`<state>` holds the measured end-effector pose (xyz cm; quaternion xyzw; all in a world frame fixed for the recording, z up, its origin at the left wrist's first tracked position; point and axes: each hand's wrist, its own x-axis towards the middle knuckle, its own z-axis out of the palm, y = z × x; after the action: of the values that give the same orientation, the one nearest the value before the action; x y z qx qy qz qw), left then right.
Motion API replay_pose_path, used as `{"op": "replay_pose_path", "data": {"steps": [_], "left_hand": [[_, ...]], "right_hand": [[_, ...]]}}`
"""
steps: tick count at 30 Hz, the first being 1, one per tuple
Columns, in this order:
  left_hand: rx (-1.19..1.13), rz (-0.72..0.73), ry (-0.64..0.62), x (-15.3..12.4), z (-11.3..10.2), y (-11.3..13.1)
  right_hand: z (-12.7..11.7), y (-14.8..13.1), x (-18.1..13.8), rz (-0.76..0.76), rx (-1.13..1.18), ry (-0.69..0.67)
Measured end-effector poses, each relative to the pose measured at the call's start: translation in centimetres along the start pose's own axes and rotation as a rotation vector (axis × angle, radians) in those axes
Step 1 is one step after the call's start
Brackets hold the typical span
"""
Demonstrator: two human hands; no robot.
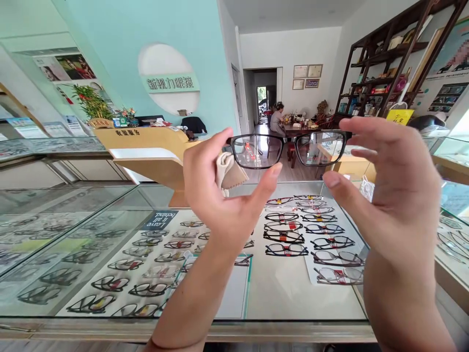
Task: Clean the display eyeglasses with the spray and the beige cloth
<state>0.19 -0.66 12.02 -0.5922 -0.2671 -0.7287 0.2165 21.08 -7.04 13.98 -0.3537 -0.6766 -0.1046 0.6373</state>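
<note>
A pair of black-framed eyeglasses (289, 140) is held up in front of me, above the glass counter. My left hand (220, 190) grips its left end, with the index finger at the outer corner and the thumb under the lens. Tucked in the same hand is a folded beige cleaning cloth (231, 172) with a zigzag edge. At the other end, my right hand (395, 190) has its index finger against the upper corner and its thumb just below the right lens. The glasses' temples are mostly hidden. A small red mark shows in the left lens; I cannot tell whether it is on the lens or behind it.
Beneath my hands, a glass display counter (286, 303) holds rows of eyeglasses (284, 237) and a dark printed card (160, 220). A wooden reception desk (146, 144) stands beyond it on the left. Farther back, a person (278, 120) sits at a table near dark shelves (381, 68).
</note>
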Motion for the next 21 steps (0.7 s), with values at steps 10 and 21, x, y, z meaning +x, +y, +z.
{"op": "replay_pose_path", "data": {"steps": [10,21], "left_hand": [[0.001,-0.055,-0.018,-0.3,-0.2,0.0],[0.002,-0.013,-0.061,0.1,-0.1,-0.5]], "right_hand": [[1.4,1.6,-0.3,-0.004,0.077,0.054],[2.1,2.3,-0.4,0.050,0.126,0.070]]}}
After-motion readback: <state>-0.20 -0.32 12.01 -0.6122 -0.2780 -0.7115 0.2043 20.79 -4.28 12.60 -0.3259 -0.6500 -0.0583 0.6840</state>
